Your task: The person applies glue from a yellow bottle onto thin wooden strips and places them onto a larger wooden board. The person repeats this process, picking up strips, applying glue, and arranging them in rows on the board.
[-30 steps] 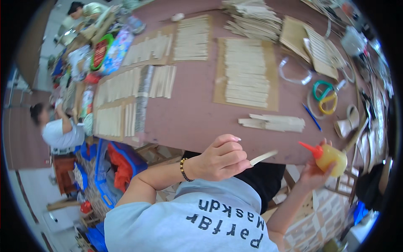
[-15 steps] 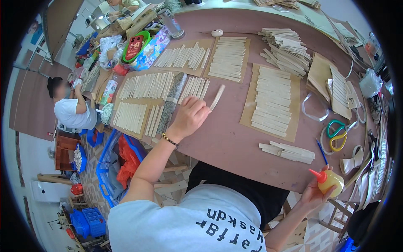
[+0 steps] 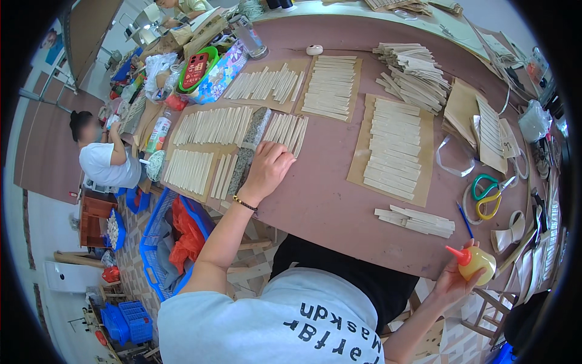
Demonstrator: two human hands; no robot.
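Note:
My left hand (image 3: 270, 168) is closed at the near end of a row of pale flat strips (image 3: 285, 130), its fingertips pinched on the rightmost strip (image 3: 301, 138), which lies alongside the others. A grey speckled bar (image 3: 254, 133) runs just left of that row. Down at the front right, past the table's edge, my right hand (image 3: 451, 279) is wrapped round a squeeze bottle (image 3: 482, 266) with yellowish contents and a red nozzle that points up and left. Several loose strips (image 3: 415, 220) lie on the table near this bottle.
Brown sheets (image 3: 427, 176) carry more rows of strips. A heap of strips (image 3: 412, 76) sits at the far right. Scissors (image 3: 490, 195) and a blue pen (image 3: 465, 219) lie right. A flowered box (image 3: 219, 79) and clear tumbler (image 3: 248, 37) stand back left. A person (image 3: 109, 155) works at the left.
My left hand has come down and slightly left, setting the strip it held in the air at the right end of the row. My right hand with the bottle has stayed put.

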